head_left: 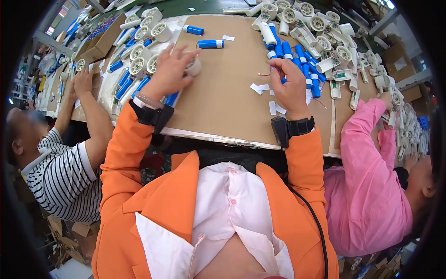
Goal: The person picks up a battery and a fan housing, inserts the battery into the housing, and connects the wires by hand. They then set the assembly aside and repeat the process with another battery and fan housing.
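My left hand (pixel 171 73) is over the left part of the brown work surface, with its fingers spread. A white round plastic housing (pixel 193 67), slightly blurred, is right by its fingers; whether they touch is unclear. On the right, my right hand (pixel 290 86) is raised beside a heap of blue cylindrical battery packs (pixel 286 50). Its thumb and index finger come together in a pinch, and anything between them is too small to make out. Two blue battery packs, one (pixel 211 44) nearer and one (pixel 193 29) farther, lie at the middle back.
White housings with round ends (pixel 317 24) pile up at the back right; more housings (pixel 138 66) and batteries line the left. White paper slips (pixel 272 108) lie near my right hand. A cardboard box (pixel 100 44) stands back left. Co-workers sit on both sides, one in a pink sleeve (pixel 360 123).
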`<state>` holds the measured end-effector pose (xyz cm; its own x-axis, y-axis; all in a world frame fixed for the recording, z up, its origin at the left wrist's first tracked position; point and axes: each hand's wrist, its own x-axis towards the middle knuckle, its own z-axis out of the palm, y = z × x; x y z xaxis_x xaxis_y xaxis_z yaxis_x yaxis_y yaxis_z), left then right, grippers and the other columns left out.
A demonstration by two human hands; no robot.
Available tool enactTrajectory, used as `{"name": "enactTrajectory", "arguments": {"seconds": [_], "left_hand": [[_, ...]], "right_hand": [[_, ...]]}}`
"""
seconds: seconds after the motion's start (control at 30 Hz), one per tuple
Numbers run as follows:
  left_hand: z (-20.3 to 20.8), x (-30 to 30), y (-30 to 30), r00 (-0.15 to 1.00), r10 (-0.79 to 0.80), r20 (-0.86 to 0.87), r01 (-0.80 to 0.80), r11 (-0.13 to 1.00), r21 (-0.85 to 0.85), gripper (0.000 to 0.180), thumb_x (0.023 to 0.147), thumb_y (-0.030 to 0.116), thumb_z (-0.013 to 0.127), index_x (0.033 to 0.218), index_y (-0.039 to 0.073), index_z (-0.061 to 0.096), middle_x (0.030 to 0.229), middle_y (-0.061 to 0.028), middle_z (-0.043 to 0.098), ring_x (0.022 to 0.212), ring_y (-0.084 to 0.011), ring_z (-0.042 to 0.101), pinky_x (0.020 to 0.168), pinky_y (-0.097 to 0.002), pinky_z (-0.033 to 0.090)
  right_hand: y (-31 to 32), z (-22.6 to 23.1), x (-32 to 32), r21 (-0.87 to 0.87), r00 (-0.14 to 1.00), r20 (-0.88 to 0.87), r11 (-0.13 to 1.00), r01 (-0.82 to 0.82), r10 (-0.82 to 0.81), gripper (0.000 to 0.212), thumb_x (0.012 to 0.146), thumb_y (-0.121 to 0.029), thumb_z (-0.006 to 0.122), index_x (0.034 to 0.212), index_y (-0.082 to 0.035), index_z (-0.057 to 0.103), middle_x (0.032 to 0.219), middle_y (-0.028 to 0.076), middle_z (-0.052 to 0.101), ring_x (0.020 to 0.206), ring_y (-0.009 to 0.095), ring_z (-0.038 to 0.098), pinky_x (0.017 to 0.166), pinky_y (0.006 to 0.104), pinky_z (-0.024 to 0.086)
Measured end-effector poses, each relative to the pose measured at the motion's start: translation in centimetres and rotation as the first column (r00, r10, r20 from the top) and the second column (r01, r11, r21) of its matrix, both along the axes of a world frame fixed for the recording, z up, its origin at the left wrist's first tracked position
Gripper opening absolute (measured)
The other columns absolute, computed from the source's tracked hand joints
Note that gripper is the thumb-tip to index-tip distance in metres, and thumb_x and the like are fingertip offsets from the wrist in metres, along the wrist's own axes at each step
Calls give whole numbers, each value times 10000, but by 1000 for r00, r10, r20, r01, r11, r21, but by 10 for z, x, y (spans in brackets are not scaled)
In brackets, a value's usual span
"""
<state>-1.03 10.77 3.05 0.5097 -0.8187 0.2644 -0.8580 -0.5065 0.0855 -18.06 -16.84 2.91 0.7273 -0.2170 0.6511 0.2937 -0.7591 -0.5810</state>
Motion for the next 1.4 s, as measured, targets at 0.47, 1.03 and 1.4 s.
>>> {"name": "enactTrajectory", "arguments": {"seconds": [0.47,1.03,1.4], "left_hand": [[21,69,-45,968,251,-1,-249,960,127,1063,621,458,852,1487,171,309,1471,-217,354,1394,-453,238,1133,-503,245],[-23,91,-104,925,-237,-296,259,965,38,665,826,332,734,1389,113,457,1451,-171,394,1357,-353,348,1126,-408,301],[30,10,-121,395,-675,-623,32,688,-725,497,940,176,612,1391,53,443,1397,-105,481,1311,-227,442,1062,-391,416]], "right_hand": [[1,1,0,0,1000,5,1000,13,-13,112,854,11,606,955,-14,649,798,52,625,644,116,561,584,231,459],[-41,5,-2,288,936,122,914,285,-331,128,897,-49,622,1011,-39,681,777,-43,624,639,21,508,574,185,411],[-37,18,13,259,969,-20,935,242,-246,146,902,-90,624,1025,-33,679,791,-12,651,700,57,578,625,200,460]]}}
